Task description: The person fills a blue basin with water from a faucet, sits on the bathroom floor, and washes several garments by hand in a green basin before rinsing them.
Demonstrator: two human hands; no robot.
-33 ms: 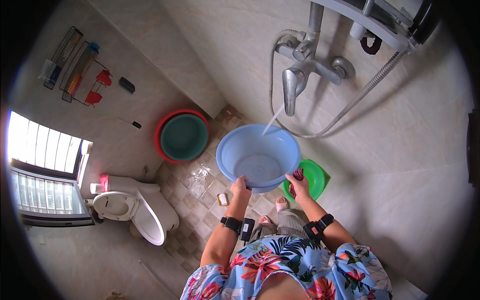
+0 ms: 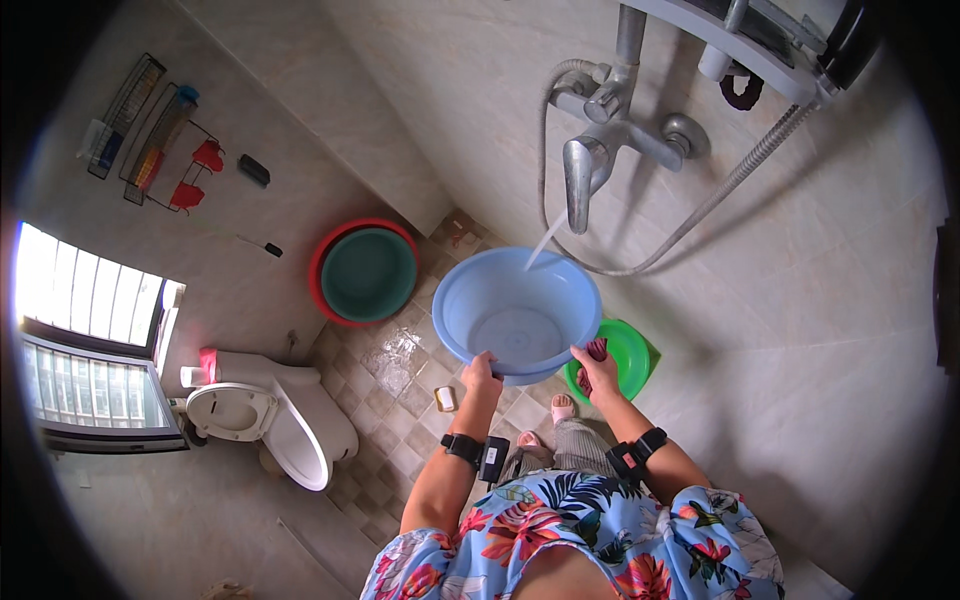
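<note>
Pinching basin (image 2: 468,305) rim: left hand (image 2: 482,373), right hand (image 2: 597,374) plus cloth (image 2: 598,348) — likely light, slick when wet; best held at opposite sides.

- The head camera is worn left of centre on the person's head, looking steeply down.
- It faces the basin (image 2: 475,305), with the left hand (image 2: 482,370) and right hand (image 2: 597,372) near mid-picture.
- The shirt (image 2: 560,500) is nearest; the floor (image 2: 385,440) lies farther, below.
- Its fisheye spans from window (image 2: 90,285) to faucet (image 2: 580,180) and beyond.
</note>
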